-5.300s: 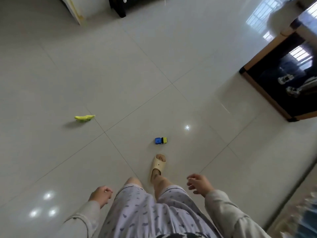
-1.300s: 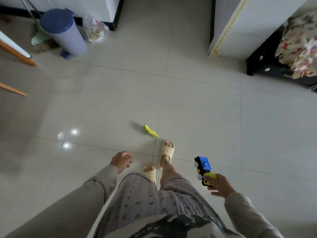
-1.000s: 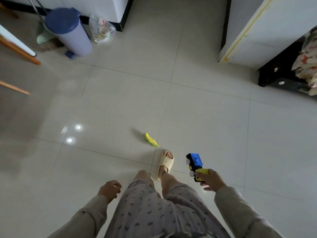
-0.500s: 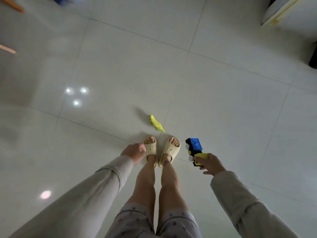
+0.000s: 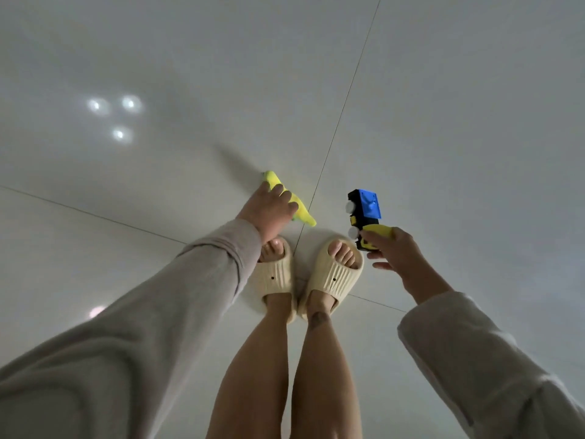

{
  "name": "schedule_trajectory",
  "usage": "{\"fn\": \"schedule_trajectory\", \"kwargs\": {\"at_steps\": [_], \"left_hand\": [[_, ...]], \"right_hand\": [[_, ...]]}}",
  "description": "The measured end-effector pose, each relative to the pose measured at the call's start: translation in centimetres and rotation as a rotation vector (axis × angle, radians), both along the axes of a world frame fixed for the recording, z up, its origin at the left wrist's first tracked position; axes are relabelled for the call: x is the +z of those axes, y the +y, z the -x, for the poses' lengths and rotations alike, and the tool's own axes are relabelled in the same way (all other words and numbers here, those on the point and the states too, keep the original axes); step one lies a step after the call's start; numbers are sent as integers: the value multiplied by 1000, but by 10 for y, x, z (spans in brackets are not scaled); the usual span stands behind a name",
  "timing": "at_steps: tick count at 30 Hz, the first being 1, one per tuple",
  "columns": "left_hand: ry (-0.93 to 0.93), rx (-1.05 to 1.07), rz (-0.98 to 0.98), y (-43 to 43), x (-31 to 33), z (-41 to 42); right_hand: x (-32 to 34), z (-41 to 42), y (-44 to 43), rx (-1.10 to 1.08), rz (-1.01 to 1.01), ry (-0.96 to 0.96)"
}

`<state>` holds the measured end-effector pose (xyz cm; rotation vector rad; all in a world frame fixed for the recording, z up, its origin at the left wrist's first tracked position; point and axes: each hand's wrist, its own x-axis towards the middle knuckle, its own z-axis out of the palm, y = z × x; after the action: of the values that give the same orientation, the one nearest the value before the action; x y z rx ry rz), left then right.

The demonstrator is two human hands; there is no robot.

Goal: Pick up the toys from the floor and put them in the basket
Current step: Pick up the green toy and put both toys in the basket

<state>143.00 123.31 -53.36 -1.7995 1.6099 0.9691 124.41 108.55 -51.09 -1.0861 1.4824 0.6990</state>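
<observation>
A small yellow-green plush toy [image 5: 303, 213] lies on the pale tiled floor just ahead of my feet. My left hand [image 5: 269, 209] reaches down onto it, fingers curled over its middle so that only its two ends show. My right hand [image 5: 392, 253] holds a blue, black and yellow toy truck [image 5: 364, 213] by its yellow end, lifted above the floor to the right of my feet. No basket is in view.
My two feet in cream slippers [image 5: 332, 274] stand together right behind the plush toy. Glossy grey floor tiles [image 5: 443, 122] with thin grout lines and light reflections fill the rest of the view.
I have bent lower toward the floor. My left hand has moved forward from beside my feet onto the yellow-green plush toy. The right hand keeps the toy truck.
</observation>
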Motion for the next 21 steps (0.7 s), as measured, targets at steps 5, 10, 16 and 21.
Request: {"fn": "schedule_trajectory", "kwargs": {"at_steps": [5,10,16,21], "left_hand": [[-33,23,46,4,-88,-7],[-46,210,22,11,-112,-1],[310,1263,-114,23,-30,8],[674,1910,-69,43,113,4]], "right_hand": [[-51,15,16,-82,78,-12],[-66,23,8,-221,77,-4],[10,17,15,-289,9,30],[138,4,39,-252,13,-1]]}}
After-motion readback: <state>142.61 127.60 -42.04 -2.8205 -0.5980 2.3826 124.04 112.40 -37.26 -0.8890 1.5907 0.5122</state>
